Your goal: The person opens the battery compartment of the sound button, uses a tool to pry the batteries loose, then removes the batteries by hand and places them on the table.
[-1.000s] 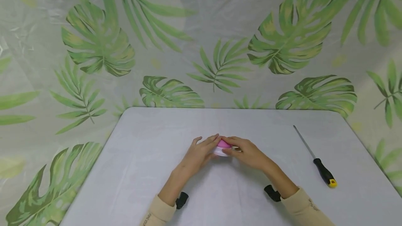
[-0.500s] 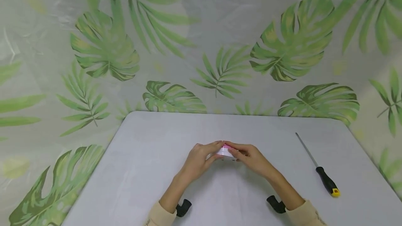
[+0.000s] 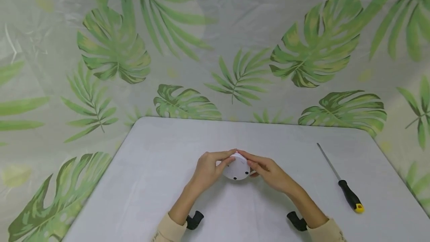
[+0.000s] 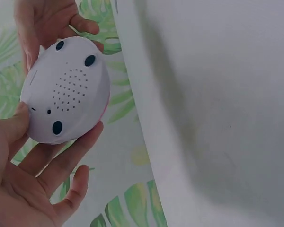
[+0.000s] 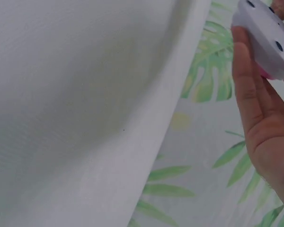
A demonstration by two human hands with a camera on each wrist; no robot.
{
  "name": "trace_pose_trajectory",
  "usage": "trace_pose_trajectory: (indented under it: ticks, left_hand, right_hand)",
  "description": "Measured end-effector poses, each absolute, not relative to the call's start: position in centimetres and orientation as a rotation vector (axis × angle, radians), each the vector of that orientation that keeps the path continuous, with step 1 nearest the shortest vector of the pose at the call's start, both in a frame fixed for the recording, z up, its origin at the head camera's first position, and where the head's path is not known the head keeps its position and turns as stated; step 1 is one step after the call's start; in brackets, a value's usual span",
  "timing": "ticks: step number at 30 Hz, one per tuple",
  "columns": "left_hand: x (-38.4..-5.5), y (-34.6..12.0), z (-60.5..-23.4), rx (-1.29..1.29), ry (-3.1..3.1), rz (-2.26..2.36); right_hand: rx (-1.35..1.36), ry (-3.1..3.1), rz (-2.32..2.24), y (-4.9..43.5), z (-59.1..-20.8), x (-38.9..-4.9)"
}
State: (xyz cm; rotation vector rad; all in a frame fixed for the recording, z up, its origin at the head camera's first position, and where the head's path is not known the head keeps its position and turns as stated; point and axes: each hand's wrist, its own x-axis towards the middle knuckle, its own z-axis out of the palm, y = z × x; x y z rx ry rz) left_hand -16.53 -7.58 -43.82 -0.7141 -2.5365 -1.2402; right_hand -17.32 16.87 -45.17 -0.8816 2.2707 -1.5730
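A small round white device (image 3: 239,168) with a pink top is held above the table by both hands, its flat underside turned toward the head camera. In the left wrist view that underside shows a patch of small holes and dark round feet. My left hand (image 3: 206,170) pinches the device's left edge between thumb and fingers. On the opposite edge, my right hand (image 3: 271,175) grips it in the same way, fingertips of both hands meeting near its far rim. A sliver of pink (image 5: 266,73) shows below the white body in the right wrist view; most of the top is hidden.
To the right on the white table (image 3: 151,174) lies a screwdriver (image 3: 349,195) with a black and yellow handle, its shaft pointing away. Behind the table hangs a leaf-patterned sheet (image 3: 242,47). Black wrist-worn cameras (image 3: 195,220) show below both forearms.
Both hands have tipped the device: its pink top faced up before, and now its white underside faces the head camera. The screwdriver has stayed in place; the head view has shifted slightly.
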Motion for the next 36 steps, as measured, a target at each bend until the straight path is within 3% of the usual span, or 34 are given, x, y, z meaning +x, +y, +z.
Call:
trace_pose_trajectory:
  ticks: [7,27,36]
  left_hand:
    - [-16.6,-7.9,-43.6,-0.591,-2.615,-1.383]
    - [-16.1,-8.6,-44.1,-0.765,-2.639,-1.652]
    - [-16.5,-9.5,-43.5,-0.894,-2.721,-1.680]
  right_hand:
    - [-0.906,2.244,-1.628,16.7,-45.0,-17.3]
    - [-0.536,2.074,-1.865,17.3,-44.5,-16.3]
    - [-0.733,1.973,-1.672,18.1,-43.9,-16.0]
